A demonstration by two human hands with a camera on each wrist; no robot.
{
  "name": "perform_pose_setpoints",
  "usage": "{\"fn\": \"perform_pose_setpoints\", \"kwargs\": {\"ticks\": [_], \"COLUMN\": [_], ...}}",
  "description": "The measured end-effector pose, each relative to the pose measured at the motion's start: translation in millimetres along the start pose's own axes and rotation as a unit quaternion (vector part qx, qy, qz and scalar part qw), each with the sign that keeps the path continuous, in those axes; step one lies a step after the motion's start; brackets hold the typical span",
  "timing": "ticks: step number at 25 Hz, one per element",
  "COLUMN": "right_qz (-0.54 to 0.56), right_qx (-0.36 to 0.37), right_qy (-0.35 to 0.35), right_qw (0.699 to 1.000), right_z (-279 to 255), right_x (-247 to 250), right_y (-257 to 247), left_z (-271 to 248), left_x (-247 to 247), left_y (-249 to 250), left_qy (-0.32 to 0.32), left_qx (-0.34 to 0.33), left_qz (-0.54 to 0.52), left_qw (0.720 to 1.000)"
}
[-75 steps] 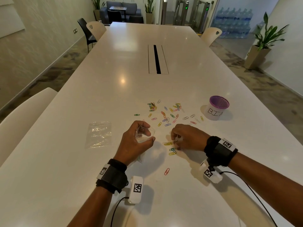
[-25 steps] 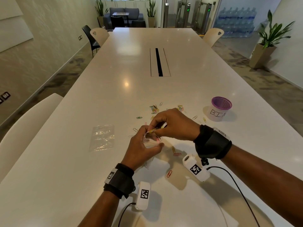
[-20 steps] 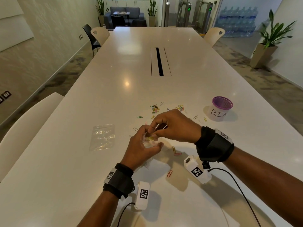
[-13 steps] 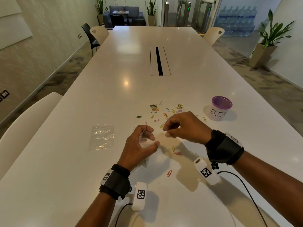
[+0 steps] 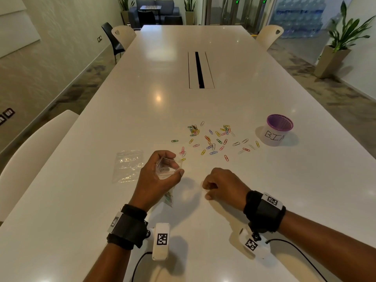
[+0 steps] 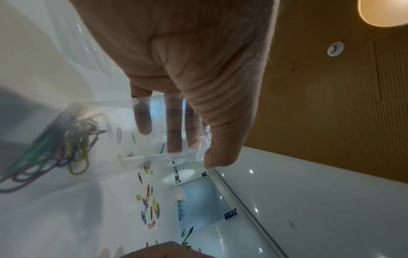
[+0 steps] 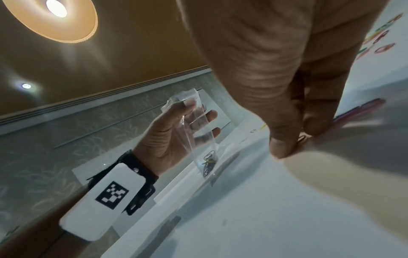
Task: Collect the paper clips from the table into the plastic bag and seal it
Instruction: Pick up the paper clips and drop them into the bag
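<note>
Head view shows the left hand (image 5: 156,180) curled round a small clear plastic bag (image 5: 167,169), thumb and fingers holding its mouth open and upward while the bag's lower end hangs toward the white table (image 5: 183,82). From the left wrist view, the fingers (image 6: 173,125) show through the film, the thumb presses the bag's rim, and a clump of coloured clips (image 6: 55,139) sits at the bottom of the bag, blurred by the plastic. The right hand (image 5: 222,185) rests low on the table just to the right of the bag, fingers curled under. In the right wrist view its thumb (image 7: 280,139) and a fingertip meet at the tabletop on what looks like a thin clip, but it is too small and smeared to be sure the hand holds it, so its grip cannot be told. Loose paper clips (image 5: 213,139) lie scattered on the table beyond both hands, well apart from the bag. A white cup with a purple rim (image 5: 277,129), marked with letters partly turned out of sight, stands right of the scatter. A second clear bag (image 5: 128,165) lies flat on the table, just left of the left hand.
</note>
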State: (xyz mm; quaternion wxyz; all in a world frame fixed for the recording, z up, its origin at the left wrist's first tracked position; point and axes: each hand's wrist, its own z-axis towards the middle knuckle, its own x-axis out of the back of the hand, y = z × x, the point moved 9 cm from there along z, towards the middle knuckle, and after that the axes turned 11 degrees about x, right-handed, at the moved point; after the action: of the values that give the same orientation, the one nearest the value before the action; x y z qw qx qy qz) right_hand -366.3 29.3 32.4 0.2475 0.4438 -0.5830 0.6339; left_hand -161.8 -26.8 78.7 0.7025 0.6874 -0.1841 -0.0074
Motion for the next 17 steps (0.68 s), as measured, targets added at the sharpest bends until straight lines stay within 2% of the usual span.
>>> {"fn": "perform_pose_setpoints", "kwargs": {"ticks": [8, 14, 17], "right_qz": [0.014, -0.011, -0.043], "right_qx": [-0.001, 0.004, 0.016], "right_qy": [0.035, 0.066, 0.015], "right_qw": [0.999, 0.998, 0.999], "right_z": [54.2, 116.2, 153.6], "right_x": [9.2, 28.7, 23.8], "right_y": [0.7, -3.4, -6.0], "left_z": [-4.7, -7.9, -10.0], "left_x": [18.8, 32.0, 42.6], "left_y": [-9.9, -11.0, -10.4], "left_qy": [0.028, 0.049, 0.064], "left_qx": [0.021, 0.021, 0.018], "left_qz": [0.003, -0.006, -0.016], "left_qw": [0.999, 0.999, 0.998]}}
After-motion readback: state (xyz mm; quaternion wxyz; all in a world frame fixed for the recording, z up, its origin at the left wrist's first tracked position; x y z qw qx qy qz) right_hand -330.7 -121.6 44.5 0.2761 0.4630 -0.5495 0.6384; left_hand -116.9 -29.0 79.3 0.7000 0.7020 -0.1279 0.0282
